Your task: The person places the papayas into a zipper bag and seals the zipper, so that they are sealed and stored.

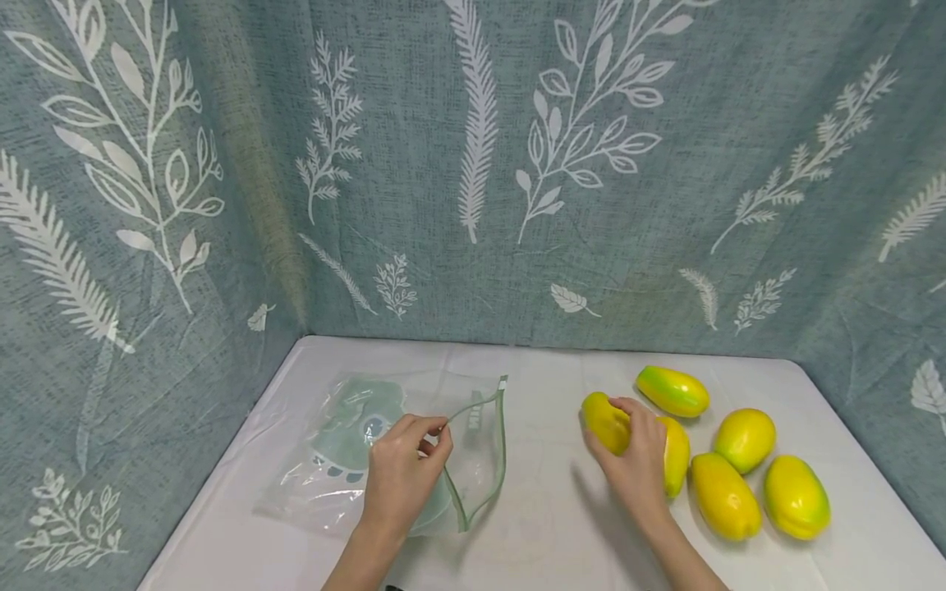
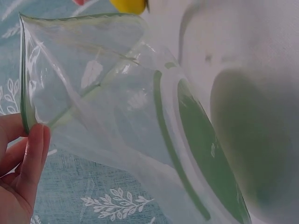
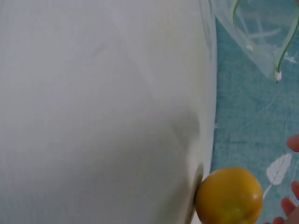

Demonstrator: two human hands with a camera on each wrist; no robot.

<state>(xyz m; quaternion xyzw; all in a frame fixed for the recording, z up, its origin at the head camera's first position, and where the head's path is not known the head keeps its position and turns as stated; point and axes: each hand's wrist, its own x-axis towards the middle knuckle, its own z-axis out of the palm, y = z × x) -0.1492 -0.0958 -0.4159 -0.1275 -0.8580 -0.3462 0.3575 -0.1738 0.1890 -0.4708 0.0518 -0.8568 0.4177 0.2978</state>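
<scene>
Fingers of the left hand [image 1: 403, 466] pinch the mouth of a clear bag [image 1: 336, 439] lying toward nine o'clock; the right hand [image 1: 640, 450] spreads its own over a yellow fruit [image 1: 604, 423] at its eleven, contact unclear. Five more yellow fruits [image 1: 726, 497] dot the counter [image 1: 539, 484] from four to one.

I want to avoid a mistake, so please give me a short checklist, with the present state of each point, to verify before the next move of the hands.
1. Left hand pinching the green rim of the clear bag: ok.
2. Bag open: ok, the two sides of the rim stand apart.
3. Bag free of fruit: ok, none shows inside.
4. Right hand gripping the nearest yellow fruit: not ok, the right wrist view shows a gap between them.
5. Right hand away from the neighbouring fruit: cannot tell, the hand partly covers it in the head view.
</scene>
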